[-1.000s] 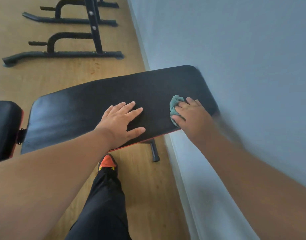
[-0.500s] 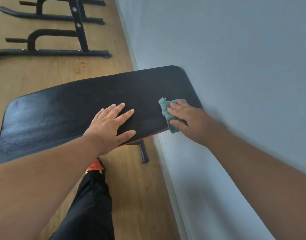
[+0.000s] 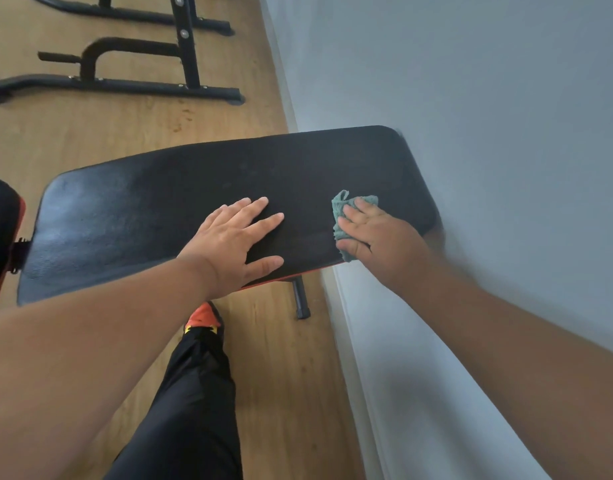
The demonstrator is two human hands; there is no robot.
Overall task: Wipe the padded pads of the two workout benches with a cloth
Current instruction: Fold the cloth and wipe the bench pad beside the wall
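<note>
right hand (image 3: 377, 237) presses crumpled teal cloth (image 3: 343, 209)

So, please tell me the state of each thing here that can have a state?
long bench pad: lies flat, its end near the wall, being wiped
green cloth: crumpled, pressed on the pad
right hand: presses the cloth, fingers straight
left hand: flat on the pad, fingers spread
second pad: untouched
</note>
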